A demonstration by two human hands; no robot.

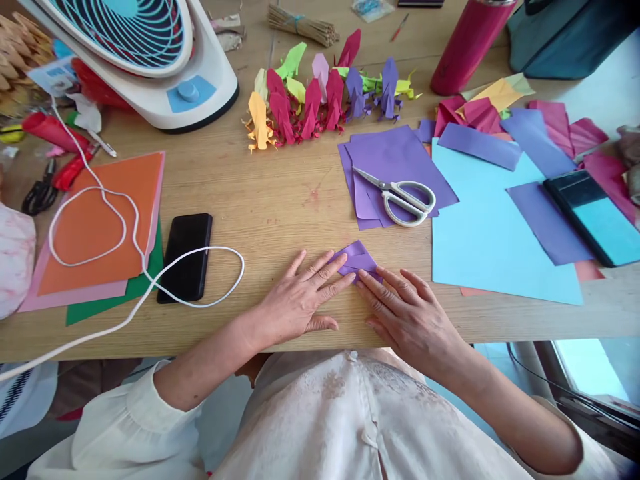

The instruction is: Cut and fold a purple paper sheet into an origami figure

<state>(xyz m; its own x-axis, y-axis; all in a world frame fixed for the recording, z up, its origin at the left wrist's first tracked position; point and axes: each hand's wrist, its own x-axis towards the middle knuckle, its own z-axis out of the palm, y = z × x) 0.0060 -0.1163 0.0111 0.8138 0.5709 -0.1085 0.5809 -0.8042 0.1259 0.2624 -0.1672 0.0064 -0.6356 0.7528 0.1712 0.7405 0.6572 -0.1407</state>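
A small folded piece of purple paper [357, 252] lies flat on the table near its front edge. My left hand [300, 293] rests with fingers spread, the fingertips on the paper's left side. From the right, my right hand [407, 313] lays its outstretched fingers over the paper's lower right corner. Part of the paper is hidden beneath both hands. Just beyond it, scissors with white handles [407, 201] lie closed on a stack of purple sheets [390, 150].
Folded paper figures [313, 107] in several colours stand at the back. A fan [200, 73], a phone [185, 257] with a white cable [243, 267] and orange sheets [105, 227] are on the left. Light blue paper [480, 233], another phone [595, 213] and a red bottle [467, 47] are on the right.
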